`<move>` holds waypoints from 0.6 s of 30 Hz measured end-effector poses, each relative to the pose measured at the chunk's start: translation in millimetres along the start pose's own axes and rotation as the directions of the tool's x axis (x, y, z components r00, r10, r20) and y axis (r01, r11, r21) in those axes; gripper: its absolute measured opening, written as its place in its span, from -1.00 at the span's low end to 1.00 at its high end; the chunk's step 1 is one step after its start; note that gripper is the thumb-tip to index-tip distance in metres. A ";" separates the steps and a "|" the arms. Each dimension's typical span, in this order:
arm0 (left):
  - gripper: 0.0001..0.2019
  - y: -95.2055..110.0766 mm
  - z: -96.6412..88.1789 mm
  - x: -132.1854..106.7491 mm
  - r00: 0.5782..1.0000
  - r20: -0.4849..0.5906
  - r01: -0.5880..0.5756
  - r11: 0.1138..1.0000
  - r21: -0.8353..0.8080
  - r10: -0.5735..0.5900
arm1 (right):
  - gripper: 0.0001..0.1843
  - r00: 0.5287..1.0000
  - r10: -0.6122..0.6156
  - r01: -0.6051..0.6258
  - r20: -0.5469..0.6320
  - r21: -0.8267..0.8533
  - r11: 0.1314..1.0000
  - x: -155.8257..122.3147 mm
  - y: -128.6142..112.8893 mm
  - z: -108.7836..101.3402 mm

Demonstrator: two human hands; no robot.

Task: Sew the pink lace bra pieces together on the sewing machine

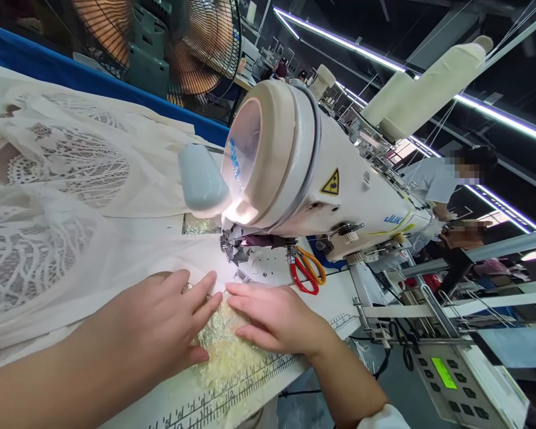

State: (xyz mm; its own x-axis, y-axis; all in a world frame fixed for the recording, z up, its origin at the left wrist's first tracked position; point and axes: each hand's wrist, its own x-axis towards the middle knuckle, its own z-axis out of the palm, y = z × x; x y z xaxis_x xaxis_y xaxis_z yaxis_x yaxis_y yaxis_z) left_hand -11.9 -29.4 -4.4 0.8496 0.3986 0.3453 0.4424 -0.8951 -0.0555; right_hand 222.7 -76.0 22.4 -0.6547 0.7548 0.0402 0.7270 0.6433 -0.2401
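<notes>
My left hand (161, 316) lies palm down on white fabric (129, 262) just in front of a sewing machine's presser foot (236, 253). Its fingers are extended and a little apart. Close beside it, my right hand (272, 316) rests with fingers stretched toward the left fingertips. Between and below both hands is a crinkled, translucent yellowish patch (223, 351) on the table's front edge. White cloth with lace panels (71, 161) spreads out to the left. The machine head (277, 161) is lit at the needle area, and the needle itself cannot be made out.
Red-and-orange-handled scissors (304, 271) lie right of the presser foot. A printed ruler (241, 387) runs along the front edge. A fan (161, 47) stands behind the table, a control box (451, 381) sits lower right, and another person (433, 179) is at the far right.
</notes>
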 end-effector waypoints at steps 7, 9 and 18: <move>-0.52 -6.2 2.8 -0.7 1.000 -0.028 -0.010 1.000 0.011 0.011 | -0.59 1.000 -0.002 0.002 -0.006 0.019 1.000 -0.5 1.4 -0.2; -0.53 -7.1 3.2 -0.4 1.000 -0.018 -0.015 1.000 0.002 0.015 | -0.59 1.000 -0.003 0.003 -0.015 0.025 1.000 -0.8 1.6 -0.5; -0.62 -28.6 2.9 4.8 0.998 0.059 0.015 0.980 -0.201 -0.003 | -0.70 0.998 0.020 -0.014 -0.061 0.094 0.995 -2.8 4.2 -2.1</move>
State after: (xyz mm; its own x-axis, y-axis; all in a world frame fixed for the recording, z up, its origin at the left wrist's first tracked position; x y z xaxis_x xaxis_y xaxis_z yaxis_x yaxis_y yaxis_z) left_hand -19.7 -1.3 -3.9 0.8636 0.4126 0.2898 0.3887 -0.9109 0.1387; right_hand 228.0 -75.1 23.3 -0.6266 0.7736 0.0943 0.7132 0.6180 -0.3309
